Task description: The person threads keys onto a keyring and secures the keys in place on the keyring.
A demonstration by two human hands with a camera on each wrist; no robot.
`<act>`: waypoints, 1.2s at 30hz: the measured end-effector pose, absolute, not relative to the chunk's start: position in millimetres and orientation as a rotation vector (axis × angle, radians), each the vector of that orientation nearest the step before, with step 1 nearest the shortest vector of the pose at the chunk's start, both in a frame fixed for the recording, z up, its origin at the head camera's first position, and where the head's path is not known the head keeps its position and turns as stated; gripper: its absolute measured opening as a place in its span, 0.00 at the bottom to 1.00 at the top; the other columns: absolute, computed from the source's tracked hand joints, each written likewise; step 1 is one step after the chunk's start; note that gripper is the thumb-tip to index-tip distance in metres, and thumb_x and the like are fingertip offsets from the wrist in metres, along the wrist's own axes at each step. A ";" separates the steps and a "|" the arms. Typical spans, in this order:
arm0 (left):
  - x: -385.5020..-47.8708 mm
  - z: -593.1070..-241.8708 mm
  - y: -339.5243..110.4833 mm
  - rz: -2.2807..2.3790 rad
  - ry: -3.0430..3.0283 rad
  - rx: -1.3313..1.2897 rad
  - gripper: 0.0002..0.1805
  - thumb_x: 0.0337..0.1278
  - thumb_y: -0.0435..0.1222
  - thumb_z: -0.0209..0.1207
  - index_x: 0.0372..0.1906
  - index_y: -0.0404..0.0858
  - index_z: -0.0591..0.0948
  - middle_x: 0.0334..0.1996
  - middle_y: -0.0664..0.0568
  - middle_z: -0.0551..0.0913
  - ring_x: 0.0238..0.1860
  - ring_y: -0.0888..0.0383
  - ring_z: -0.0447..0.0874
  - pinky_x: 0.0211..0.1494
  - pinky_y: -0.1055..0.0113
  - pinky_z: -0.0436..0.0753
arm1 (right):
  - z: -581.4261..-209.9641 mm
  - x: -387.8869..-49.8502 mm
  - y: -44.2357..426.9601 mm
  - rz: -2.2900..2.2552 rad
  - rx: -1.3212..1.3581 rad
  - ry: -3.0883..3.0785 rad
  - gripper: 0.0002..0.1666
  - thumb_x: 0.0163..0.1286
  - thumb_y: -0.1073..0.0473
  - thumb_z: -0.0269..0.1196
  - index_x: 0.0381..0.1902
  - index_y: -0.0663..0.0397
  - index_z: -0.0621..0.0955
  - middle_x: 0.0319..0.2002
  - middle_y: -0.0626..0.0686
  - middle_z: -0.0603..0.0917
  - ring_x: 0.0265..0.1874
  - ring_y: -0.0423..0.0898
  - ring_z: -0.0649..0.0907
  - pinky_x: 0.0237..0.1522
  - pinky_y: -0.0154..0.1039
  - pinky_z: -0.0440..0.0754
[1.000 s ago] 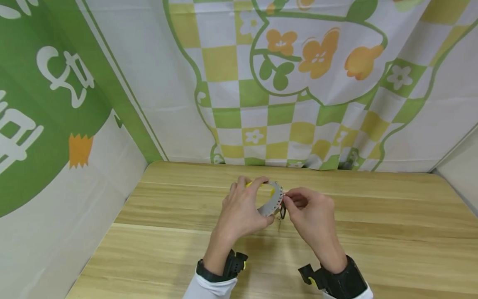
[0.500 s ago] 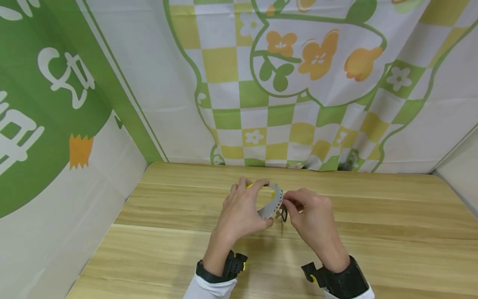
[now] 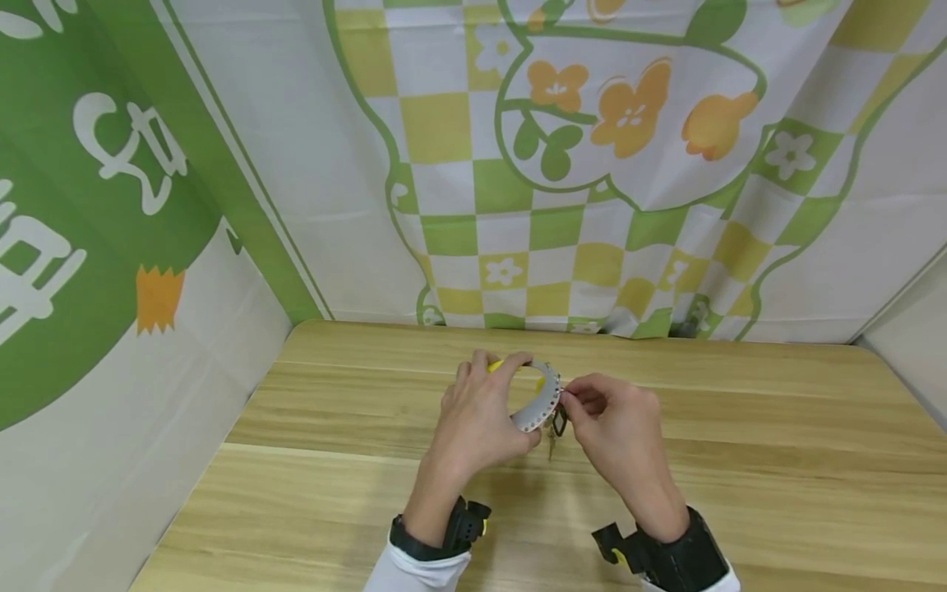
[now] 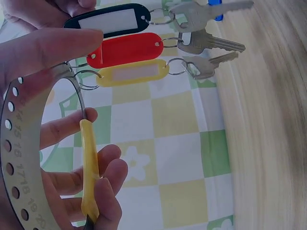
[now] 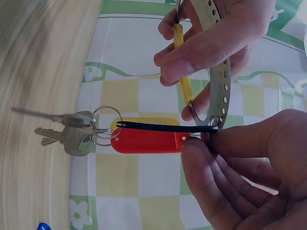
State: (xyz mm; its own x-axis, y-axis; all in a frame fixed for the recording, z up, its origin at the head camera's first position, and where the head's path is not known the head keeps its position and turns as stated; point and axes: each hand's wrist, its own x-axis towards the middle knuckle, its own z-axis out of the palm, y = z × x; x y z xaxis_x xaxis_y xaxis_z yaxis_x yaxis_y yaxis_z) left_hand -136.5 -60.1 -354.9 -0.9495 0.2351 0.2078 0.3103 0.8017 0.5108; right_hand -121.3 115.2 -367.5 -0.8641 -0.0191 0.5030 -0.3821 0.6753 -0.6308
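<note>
My left hand [image 3: 477, 415] grips a curved metal key holder [image 3: 546, 403] with numbered holes and a yellow handle [image 4: 89, 167]. Red [image 4: 125, 50] and yellow [image 4: 134, 73] key tags hang from rings at the holder, with keys [image 4: 211, 43] on their far ends. Beside them is a black tag [image 4: 112, 20] with its own key [image 5: 53, 116]. My right hand [image 3: 625, 427] pinches the small ring [image 5: 211, 132] of the black tag between thumb and index finger, at the holder's edge. Whether that ring passes through a hole, I cannot tell.
A wooden table [image 3: 311, 493] lies under both hands. Behind it hangs a checked, flowered curtain [image 3: 547, 222], with a green and white sheet [image 3: 244, 345] on the left. A small blue object [image 5: 44, 226] shows at the right wrist view's lower edge.
Both hands stay nearly in place. The hanging tags and keys have swung slightly, and the right hand has shifted a little at the holder's edge.
</note>
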 end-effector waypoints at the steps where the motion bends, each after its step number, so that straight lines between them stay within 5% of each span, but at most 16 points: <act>1: -136.3 -354.6 -60.2 -0.845 -2.853 -0.436 0.49 0.31 0.44 0.81 0.69 0.50 0.75 0.59 0.39 0.73 0.54 0.42 0.74 0.45 0.46 0.77 | -367.7 -121.2 115.3 1.053 0.326 -2.421 0.04 0.60 0.71 0.72 0.33 0.60 0.88 0.25 0.51 0.87 0.22 0.40 0.84 0.27 0.37 0.83; 15: -135.5 -354.4 -61.9 -0.854 -2.873 -0.472 0.48 0.32 0.43 0.80 0.69 0.50 0.75 0.60 0.39 0.73 0.55 0.42 0.73 0.48 0.44 0.76 | -368.9 -122.1 118.9 0.898 0.528 -2.363 0.10 0.55 0.76 0.73 0.33 0.59 0.88 0.26 0.50 0.86 0.22 0.37 0.83 0.24 0.35 0.80; 27: -135.7 -355.0 -59.5 -0.836 -2.851 -0.460 0.49 0.30 0.44 0.80 0.69 0.51 0.75 0.59 0.39 0.74 0.55 0.42 0.74 0.48 0.45 0.77 | -367.1 -120.8 117.6 1.067 0.318 -2.457 0.03 0.61 0.70 0.72 0.33 0.61 0.88 0.25 0.50 0.87 0.22 0.39 0.84 0.26 0.36 0.82; 36: -135.8 -355.1 -60.1 -0.835 -2.867 -0.468 0.48 0.32 0.43 0.80 0.69 0.50 0.75 0.59 0.39 0.73 0.55 0.42 0.73 0.47 0.45 0.76 | -367.5 -122.7 119.0 0.996 0.433 -2.403 0.08 0.57 0.74 0.73 0.32 0.59 0.89 0.25 0.50 0.87 0.20 0.37 0.82 0.23 0.35 0.79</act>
